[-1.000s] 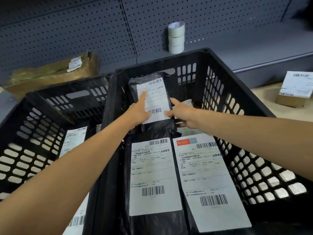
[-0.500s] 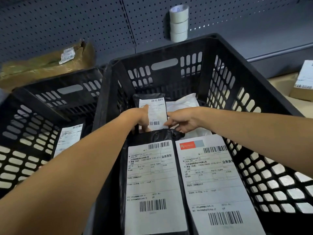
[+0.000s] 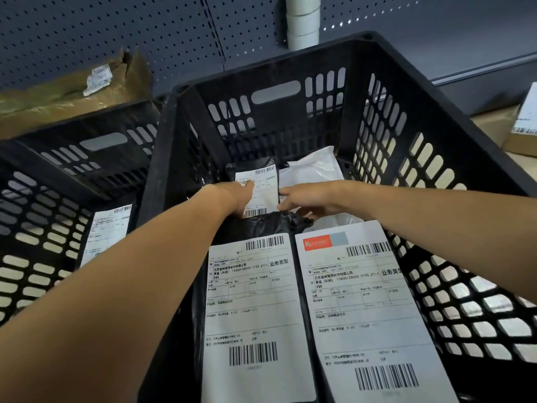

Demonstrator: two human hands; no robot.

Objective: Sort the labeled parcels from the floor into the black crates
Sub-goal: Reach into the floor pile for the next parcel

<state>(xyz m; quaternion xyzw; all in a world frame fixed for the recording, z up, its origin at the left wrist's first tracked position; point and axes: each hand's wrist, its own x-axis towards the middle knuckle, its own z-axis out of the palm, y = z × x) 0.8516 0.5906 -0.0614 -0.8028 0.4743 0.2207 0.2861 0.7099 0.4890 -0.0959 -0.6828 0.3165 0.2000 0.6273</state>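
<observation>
1. Down inside the big black crate (image 3: 406,91), the small black parcel (image 3: 255,184) lies at the far end.
2. Left hand (image 3: 235,196) holds its edge.
3. Right hand (image 3: 308,199) rests beside it, fingers loose, holding nothing.

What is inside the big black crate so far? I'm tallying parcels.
The big black crate holds two large labeled parcels, a small black parcel under the left hand, and a white bag. Anything beneath them is covered.
</observation>
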